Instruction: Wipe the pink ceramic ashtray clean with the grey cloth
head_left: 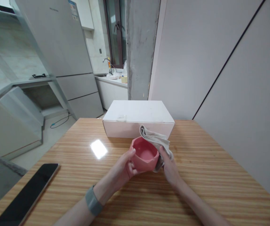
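A pink faceted bowl (pixel 144 161) is held above the table, its opening tilted toward me. My left hand (pixel 127 166) grips its left side, thumb at the rim and fingers underneath. In my right hand (pixel 169 164) is a folded grey cloth (pixel 155 138), pinched under the thumb. The cloth lies against the bowl's right rim and outer side, with one folded end sticking up past the far edge. The fingers of my right hand are mostly hidden behind the cloth. Inside, the bowl shows bare pink walls and floor.
A white box (pixel 138 112) stands on the wood-grain table (pixel 210 175) just beyond the bowl. At the left edge lies a black phone (pixel 29 194). A white wall panel (pixel 219 78) borders the right side. Behind are a fridge (pixel 55 37) and a sink counter (pixel 112 91).
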The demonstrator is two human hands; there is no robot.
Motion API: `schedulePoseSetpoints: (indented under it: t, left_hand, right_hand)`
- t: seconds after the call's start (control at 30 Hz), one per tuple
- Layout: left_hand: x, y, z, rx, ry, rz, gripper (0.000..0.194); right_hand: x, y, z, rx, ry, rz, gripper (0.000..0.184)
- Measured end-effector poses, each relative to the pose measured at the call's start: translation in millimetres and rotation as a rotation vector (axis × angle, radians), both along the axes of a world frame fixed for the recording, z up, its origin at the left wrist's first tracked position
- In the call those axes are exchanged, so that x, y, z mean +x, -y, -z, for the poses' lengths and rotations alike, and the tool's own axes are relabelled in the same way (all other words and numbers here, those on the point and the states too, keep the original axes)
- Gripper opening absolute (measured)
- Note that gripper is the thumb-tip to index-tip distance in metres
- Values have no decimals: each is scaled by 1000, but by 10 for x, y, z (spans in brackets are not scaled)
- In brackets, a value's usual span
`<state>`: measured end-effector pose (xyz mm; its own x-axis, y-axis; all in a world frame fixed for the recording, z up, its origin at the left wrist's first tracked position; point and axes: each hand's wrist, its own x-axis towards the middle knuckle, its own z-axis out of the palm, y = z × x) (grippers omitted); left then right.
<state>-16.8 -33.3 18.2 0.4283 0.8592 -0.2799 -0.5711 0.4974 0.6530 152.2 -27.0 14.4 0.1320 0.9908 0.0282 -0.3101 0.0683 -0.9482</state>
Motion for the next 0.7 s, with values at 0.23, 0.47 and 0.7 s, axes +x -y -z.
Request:
schedulePoseSetpoints:
  t: [0.23,0.47,0.7]
  left_hand:
    - [-70,-43,-15,-173,-47,189,61]
    - [-22,-47,116,-129,-17,86,39]
    - [-46,-78,29,-18,44,8,42]
  right_hand:
    - [112,-106,56,-49,-115,-151,42]
    - [82,-36,-71,-41,-68,-256,40]
    - [71,52,-49,-36,125,-84,44]
